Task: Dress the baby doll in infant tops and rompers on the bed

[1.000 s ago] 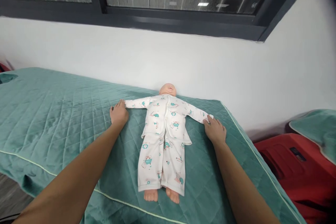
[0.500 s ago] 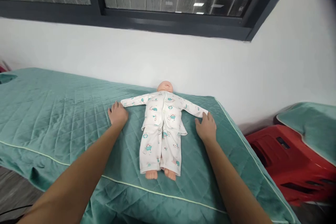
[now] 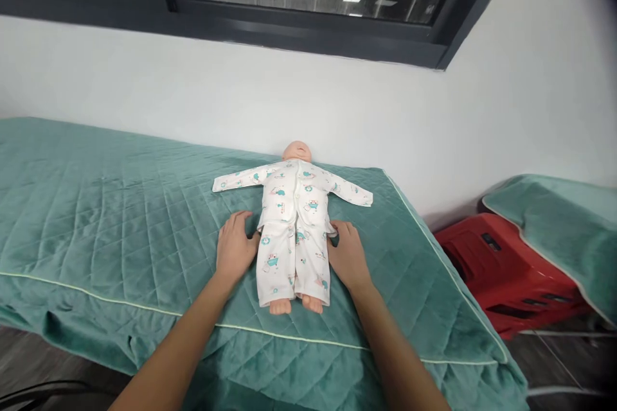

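A baby doll point(image 3: 295, 231) in white pyjamas with teal prints lies on its back on a green quilted bed cover point(image 3: 120, 218), head toward the wall, arms spread. My left hand point(image 3: 234, 249) lies flat on the cover, fingers stretched, touching the left side of the doll's waist and trouser leg. On the other side, my right hand point(image 3: 347, 257) rests flat and open against the doll's hip. Neither hand holds anything. The doll's bare feet point toward the cover's near edge.
A white wall and a dark-framed window point(image 3: 299, 0) stand behind the bed. To the right, a red plastic object point(image 3: 501, 270) sits on the floor beside another green-covered surface point(image 3: 559, 231). The bed's front edge has pale piping.
Both hands have left the doll's sleeve ends and slid inward and toward me, now flanking its waist and legs. The camera view has pulled back and shifted slightly right.
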`<state>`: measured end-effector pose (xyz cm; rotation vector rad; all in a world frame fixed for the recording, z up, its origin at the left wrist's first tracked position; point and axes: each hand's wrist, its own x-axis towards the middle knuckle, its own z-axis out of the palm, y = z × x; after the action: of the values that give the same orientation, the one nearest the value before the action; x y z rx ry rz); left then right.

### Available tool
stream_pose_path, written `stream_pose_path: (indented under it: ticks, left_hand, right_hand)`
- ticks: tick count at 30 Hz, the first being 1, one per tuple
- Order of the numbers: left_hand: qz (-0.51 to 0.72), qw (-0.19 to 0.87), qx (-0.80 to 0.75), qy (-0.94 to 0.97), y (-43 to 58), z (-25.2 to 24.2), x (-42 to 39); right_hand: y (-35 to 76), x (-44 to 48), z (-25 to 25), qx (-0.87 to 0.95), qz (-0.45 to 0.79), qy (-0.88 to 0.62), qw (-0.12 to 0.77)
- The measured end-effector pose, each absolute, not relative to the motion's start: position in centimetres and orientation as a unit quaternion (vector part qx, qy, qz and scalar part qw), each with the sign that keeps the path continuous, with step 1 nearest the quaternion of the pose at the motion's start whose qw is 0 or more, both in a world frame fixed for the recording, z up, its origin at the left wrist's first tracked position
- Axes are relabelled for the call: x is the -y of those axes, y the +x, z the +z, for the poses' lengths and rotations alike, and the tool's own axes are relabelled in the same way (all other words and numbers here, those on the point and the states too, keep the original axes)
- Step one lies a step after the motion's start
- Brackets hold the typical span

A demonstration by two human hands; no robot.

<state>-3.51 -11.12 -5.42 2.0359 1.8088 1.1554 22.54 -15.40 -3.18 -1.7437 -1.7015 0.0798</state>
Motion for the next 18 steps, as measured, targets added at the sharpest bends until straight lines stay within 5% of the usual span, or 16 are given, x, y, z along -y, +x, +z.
stream_pose_path:
  ticks: [11, 18]
  left_hand:
    - [0.284, 0.031, -0.6, 0.748, -2.8, -4.5, 10.8]
    - [0.351, 0.074, -0.576, 0.735, -3.1, -4.5, 10.6]
  right_hand:
    - [22.0, 14.1, -3.2, 0.651, 0.04, -0.686, 0.323]
    - [21.8, 14.0, -2.5, 0.582, 0.121, -0.695, 0.404]
